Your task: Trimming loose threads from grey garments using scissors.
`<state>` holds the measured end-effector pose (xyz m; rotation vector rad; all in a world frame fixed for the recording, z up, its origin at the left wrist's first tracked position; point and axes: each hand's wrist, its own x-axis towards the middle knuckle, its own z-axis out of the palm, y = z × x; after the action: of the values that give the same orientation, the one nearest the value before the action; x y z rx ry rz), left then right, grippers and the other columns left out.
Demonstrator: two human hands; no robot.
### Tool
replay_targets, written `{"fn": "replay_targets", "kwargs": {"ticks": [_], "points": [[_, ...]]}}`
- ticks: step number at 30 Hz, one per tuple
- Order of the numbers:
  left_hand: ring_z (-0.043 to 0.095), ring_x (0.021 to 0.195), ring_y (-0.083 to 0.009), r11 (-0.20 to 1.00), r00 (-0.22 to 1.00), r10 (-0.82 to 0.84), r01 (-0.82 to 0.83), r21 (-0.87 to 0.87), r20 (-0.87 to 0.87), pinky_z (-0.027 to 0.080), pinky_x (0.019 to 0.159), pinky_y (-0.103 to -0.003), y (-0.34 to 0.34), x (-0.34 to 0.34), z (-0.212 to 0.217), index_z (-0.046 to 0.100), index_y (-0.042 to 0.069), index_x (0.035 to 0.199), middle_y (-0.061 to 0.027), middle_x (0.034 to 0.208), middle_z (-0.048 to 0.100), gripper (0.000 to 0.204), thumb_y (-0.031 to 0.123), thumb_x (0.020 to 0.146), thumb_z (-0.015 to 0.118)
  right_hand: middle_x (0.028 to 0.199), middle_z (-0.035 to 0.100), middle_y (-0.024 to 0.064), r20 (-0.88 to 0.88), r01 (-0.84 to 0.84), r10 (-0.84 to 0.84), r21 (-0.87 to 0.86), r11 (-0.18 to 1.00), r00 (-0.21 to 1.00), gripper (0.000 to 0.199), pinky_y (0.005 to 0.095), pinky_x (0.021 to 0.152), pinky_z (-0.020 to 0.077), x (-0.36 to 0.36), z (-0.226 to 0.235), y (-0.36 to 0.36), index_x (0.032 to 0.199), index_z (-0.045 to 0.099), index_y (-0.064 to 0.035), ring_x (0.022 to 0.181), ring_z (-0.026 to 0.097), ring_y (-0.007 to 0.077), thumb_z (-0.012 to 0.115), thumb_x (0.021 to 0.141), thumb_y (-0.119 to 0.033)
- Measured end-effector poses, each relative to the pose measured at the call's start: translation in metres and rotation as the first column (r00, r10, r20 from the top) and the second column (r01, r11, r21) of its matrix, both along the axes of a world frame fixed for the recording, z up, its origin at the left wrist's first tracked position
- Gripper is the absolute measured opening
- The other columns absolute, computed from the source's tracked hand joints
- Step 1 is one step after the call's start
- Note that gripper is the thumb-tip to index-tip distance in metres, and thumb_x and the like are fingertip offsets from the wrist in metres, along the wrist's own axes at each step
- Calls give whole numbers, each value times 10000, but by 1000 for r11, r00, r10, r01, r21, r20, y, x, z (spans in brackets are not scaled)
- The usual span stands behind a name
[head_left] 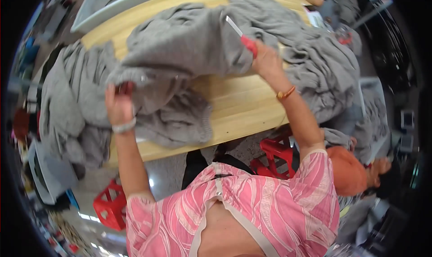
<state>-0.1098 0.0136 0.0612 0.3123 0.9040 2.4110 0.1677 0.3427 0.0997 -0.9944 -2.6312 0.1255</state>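
Note:
A grey knitted garment (180, 45) is stretched between my two hands above the table. My left hand (120, 106) is closed on its ribbed edge at the left, and the cloth hides part of the fingers. My right hand (269, 64) wraps round the red handle of a tool with a narrow metal blade (240, 35), pointing up and left over the knit. Whether this is a pair of scissors or a knife I cannot tell. The garment's right end reaches my right hand; whether those fingers pinch it too is unclear.
Piles of grey knitwear lie on the wooden table (234, 104), left (76, 104) and right (319, 72). A pale tub (117, 5) stands beyond the far edge. Red stools (276, 156) are under the near edge. A person in orange (346, 171) is close on my right.

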Motion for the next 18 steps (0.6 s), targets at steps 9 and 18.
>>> {"fn": "replay_targets", "kwargs": {"ticks": [9, 18], "points": [[503, 1142, -307, 813, 965, 9, 146, -564, 263, 462, 917, -454, 10, 13, -121, 332, 53, 1341, -174, 1330, 442, 547, 268, 910, 591, 841, 631, 216, 85, -54, 78, -257, 965, 993, 225, 521, 681, 476, -33, -62, -49, 1035, 572, -118, 819, 607, 420, 565, 812, -90], [590, 751, -180, 831, 949, 70, 115, -544, 307, 500, 630, -303, 15, -44, -181, 497, 99, 1103, -50, 872, 593, 260, 136, 881, 626, 890, 583, 149, -150, -235, 188, -422, 876, 971, 392, 429, 768, 427, -79, -171, -130, 971, 553, -68, 875, 568, 324, 761, 670, -211]]}}
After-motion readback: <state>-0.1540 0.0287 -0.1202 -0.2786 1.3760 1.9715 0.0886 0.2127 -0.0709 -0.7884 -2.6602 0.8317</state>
